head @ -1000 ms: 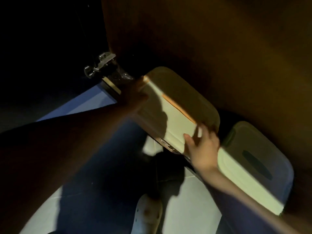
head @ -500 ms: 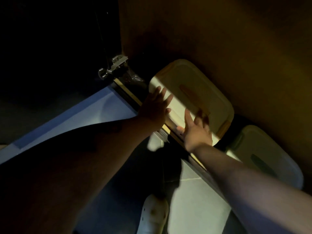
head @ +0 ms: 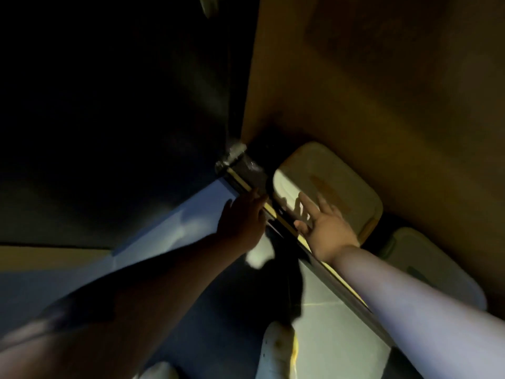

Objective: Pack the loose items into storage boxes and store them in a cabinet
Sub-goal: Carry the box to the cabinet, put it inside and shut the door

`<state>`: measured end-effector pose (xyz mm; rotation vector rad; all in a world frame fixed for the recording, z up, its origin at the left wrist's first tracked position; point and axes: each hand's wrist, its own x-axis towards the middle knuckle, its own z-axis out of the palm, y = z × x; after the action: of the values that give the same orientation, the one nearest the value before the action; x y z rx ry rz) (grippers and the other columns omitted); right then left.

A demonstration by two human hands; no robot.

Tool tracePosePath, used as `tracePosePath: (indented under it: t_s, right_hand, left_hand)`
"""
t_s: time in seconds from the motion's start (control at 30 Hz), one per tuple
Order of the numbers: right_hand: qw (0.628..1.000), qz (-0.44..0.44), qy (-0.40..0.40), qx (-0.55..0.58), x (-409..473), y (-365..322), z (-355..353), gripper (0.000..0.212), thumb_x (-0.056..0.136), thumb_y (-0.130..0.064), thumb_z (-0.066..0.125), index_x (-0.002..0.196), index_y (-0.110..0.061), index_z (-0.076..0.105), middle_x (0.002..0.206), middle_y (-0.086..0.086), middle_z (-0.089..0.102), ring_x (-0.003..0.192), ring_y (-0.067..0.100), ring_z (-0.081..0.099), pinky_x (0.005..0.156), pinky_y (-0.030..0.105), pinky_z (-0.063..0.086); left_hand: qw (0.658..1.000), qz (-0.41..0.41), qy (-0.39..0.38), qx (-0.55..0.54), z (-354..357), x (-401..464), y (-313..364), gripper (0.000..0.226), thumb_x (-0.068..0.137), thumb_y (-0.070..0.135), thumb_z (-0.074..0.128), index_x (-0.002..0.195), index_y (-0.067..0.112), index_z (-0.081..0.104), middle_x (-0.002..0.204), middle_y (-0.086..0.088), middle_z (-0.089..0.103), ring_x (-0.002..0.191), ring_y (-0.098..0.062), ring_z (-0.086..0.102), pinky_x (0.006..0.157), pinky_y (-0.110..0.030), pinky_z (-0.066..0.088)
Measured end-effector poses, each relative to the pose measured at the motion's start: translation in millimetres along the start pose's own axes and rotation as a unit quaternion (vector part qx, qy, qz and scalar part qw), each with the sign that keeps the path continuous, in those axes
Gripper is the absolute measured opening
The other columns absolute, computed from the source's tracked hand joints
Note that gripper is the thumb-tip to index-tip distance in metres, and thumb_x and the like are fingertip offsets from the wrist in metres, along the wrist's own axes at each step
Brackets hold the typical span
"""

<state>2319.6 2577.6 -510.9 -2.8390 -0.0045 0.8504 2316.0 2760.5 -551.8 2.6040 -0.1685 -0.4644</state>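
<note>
A cream storage box with a lid (head: 328,184) lies inside the dark cabinet, at the bottom, close to the brown back wall. My right hand (head: 326,227) reaches over the cabinet's front edge with fingers spread and straight, its fingertips at the near side of the lid. My left hand (head: 241,217) is in shadow just left of the box, fingers extended toward the cabinet's lower corner, holding nothing. A second box with a pale lid (head: 434,266) sits to the right, partly hidden by my right forearm.
A metal hinge (head: 232,157) sits at the cabinet's lower left corner, with the open door (head: 109,105) dark to the left. The cabinet's front sill (head: 336,283) runs diagonally under my right arm. My white shoe (head: 278,351) stands on the pale floor.
The cream box has slid from a tilted position at the opening to lying deeper inside the cabinet. Both hands have let go of it and now stay at its near edge with straight fingers.
</note>
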Motion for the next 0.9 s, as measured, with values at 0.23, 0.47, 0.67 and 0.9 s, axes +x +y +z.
tracePosePath:
  t_s: [0.23,0.47,0.67,0.9]
  right_hand:
    - [0.988,-0.102,0.093,0.067,-132,-143,-111,0.059,0.094,-0.033,0.051,0.148,-0.026,0.029,0.155,0.002,0.027,0.142,0.021,0.025,0.114,0.031,0.025]
    - [0.946,-0.219,0.191,0.143,-243,-290,-158,0.047,0.093,-0.029,0.055,0.139,-0.03,0.046,0.147,-0.005,0.04,0.135,0.015,0.032,0.109,0.029,0.028]
    - [0.93,-0.338,0.13,0.055,-247,-410,-149,0.051,0.101,-0.03,0.036,0.151,-0.028,0.025,0.161,-0.002,0.011,0.148,0.015,0.003,0.118,0.038,0.0]
    - [0.93,-0.339,0.142,0.024,-246,-401,-114,0.037,0.1,-0.043,0.036,0.132,-0.03,0.049,0.144,-0.003,0.043,0.142,0.019,0.023,0.118,0.047,0.008]
  left_hand:
    - [0.963,-0.087,0.129,-0.222,-196,-141,5,0.045,0.092,0.012,0.055,0.136,0.019,0.047,0.141,-0.004,0.047,0.131,-0.02,0.043,0.108,-0.028,0.03]
    - [0.946,-0.037,0.298,-0.125,-352,-318,-25,0.032,0.082,0.012,0.055,0.111,0.017,0.066,0.118,0.005,0.061,0.111,-0.01,0.054,0.098,-0.025,0.04]
    - [0.872,-0.188,0.39,-0.229,-376,-349,-83,0.035,0.088,-0.001,0.049,0.118,0.012,0.062,0.12,-0.001,0.058,0.116,-0.021,0.052,0.101,-0.036,0.039]
    - [0.847,-0.196,0.298,-0.394,-329,-353,-101,0.02,0.097,0.022,0.049,0.107,0.02,0.066,0.106,0.003,0.068,0.102,-0.012,0.06,0.082,-0.012,0.043]
